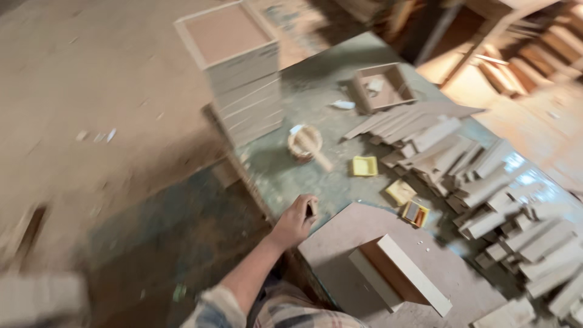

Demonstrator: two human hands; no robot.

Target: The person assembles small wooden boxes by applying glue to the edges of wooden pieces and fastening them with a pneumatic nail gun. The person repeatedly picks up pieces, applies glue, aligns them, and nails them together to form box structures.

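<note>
One hand (296, 220), apparently the left, rested at the near left edge of the dusty green worktop (316, 103), its grip closed around a small dark object (310, 210), blurred beyond naming. It looked light and rigid, best pinched across its short sides. Just right lay a flat brown board (340, 243) carrying an open wooden box frame (398, 273). The other hand was out of sight.

left hand (296, 220): fingers curled shut, knuckles upward | left forearm: bare, extended forward, sleeve rolled at elbow | right hand: not seen
</note>
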